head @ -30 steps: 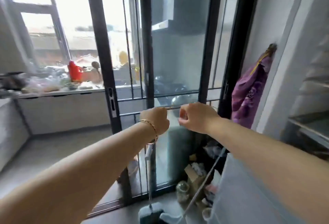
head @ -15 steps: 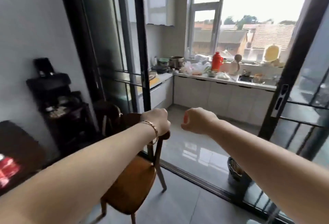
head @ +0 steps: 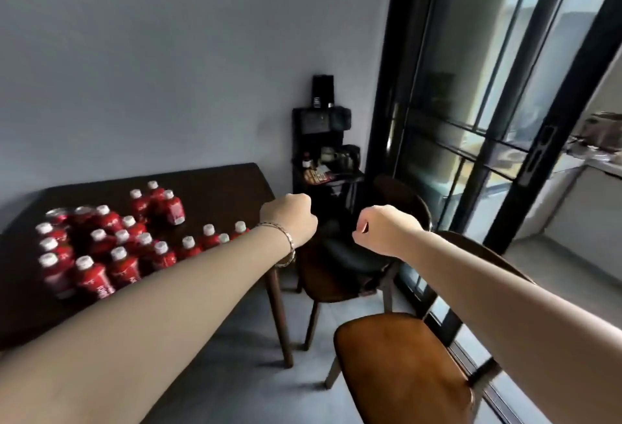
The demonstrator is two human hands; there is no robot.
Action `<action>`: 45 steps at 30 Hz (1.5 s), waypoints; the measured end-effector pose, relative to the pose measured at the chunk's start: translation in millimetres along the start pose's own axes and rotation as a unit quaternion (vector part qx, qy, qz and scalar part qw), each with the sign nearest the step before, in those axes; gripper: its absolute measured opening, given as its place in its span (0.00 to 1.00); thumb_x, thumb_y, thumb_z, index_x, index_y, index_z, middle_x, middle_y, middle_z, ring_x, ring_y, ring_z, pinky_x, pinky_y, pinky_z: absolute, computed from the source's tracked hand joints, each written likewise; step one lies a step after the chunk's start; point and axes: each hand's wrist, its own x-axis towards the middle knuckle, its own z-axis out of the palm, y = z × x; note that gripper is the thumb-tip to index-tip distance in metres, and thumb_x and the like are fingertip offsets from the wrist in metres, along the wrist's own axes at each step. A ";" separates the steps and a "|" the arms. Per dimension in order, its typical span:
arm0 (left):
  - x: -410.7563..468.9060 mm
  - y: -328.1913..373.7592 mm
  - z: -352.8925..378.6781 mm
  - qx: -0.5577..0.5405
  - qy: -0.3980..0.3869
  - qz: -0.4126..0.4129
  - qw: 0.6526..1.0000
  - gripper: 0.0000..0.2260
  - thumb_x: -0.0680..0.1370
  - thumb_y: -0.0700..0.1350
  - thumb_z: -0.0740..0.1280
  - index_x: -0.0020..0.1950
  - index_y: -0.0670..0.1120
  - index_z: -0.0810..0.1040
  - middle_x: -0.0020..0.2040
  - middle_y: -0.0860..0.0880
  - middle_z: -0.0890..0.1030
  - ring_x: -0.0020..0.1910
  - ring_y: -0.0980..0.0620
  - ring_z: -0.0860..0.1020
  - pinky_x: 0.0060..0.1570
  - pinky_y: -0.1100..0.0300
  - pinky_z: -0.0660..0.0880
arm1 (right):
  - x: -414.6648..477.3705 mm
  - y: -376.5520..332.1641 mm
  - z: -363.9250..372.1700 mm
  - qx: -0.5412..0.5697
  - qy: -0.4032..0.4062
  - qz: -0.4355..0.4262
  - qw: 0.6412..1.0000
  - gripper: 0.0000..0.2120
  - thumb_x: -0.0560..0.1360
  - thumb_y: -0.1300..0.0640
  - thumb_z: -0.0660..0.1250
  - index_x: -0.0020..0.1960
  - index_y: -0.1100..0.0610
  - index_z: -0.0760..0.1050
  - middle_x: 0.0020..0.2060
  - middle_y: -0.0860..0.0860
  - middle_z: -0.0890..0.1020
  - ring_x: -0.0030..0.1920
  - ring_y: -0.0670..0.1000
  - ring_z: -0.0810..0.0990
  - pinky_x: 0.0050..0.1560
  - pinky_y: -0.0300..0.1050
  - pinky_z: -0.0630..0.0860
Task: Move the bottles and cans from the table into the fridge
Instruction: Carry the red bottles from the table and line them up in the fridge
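Both fists are hanging out front empty, left hand point(head: 290, 221) and right hand point(head: 387, 231) curling on nothing. Red bottles point(head: 111, 248) are sitting on the table point(head: 218, 188) around 9 o'clock. I'm guessing it's the fetching step, so the next move is reaching left to grab one.

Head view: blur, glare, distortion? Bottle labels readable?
Head view: the red white-capped plastic bottles on the dark wooden table are motion-smeared, labels unreadable; the wide-angle lens slants the black sliding-door frame; the wall is dim, the glass side brighter; left hand and right hand look sharper.
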 end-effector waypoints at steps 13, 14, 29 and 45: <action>114.6 -182.6 45.1 0.024 0.049 -0.205 0.977 0.08 0.77 0.46 0.58 0.50 0.47 0.75 0.45 0.48 0.79 0.42 0.46 0.78 0.36 0.59 0.69 | 242.3 -115.6 76.8 -0.012 -0.065 -0.188 0.980 0.11 0.77 0.50 0.59 0.55 0.53 0.75 0.48 0.50 0.80 0.46 0.52 0.79 0.41 0.42 0.75; 121.9 -202.6 48.9 0.025 0.048 -0.221 0.974 0.08 0.77 0.46 0.58 0.50 0.47 0.75 0.45 0.48 0.79 0.42 0.46 0.78 0.37 0.58 0.70 | 261.0 -129.7 84.4 -0.014 -0.069 -0.196 0.978 0.11 0.77 0.51 0.59 0.55 0.53 0.75 0.47 0.50 0.80 0.46 0.51 0.79 0.41 0.43 0.76; 283.5 -463.4 84.5 0.021 0.023 -0.275 0.961 0.08 0.76 0.43 0.57 0.53 0.48 0.72 0.41 0.52 0.68 0.46 0.46 0.75 0.36 0.57 0.69 | 513.6 -309.6 180.3 0.020 -0.139 -0.199 0.970 0.13 0.77 0.50 0.57 0.60 0.52 0.70 0.50 0.49 0.78 0.47 0.52 0.79 0.40 0.42 0.71; 353.5 -641.4 202.5 0.090 -0.097 -0.371 0.919 0.31 0.75 0.60 0.59 0.74 0.50 0.52 0.70 0.45 0.63 0.63 0.45 0.70 0.50 0.55 0.75 | 623.6 -423.4 334.6 0.006 -0.209 -0.264 0.942 0.26 0.76 0.39 0.56 0.69 0.51 0.58 0.56 0.52 0.72 0.50 0.54 0.77 0.36 0.43 0.68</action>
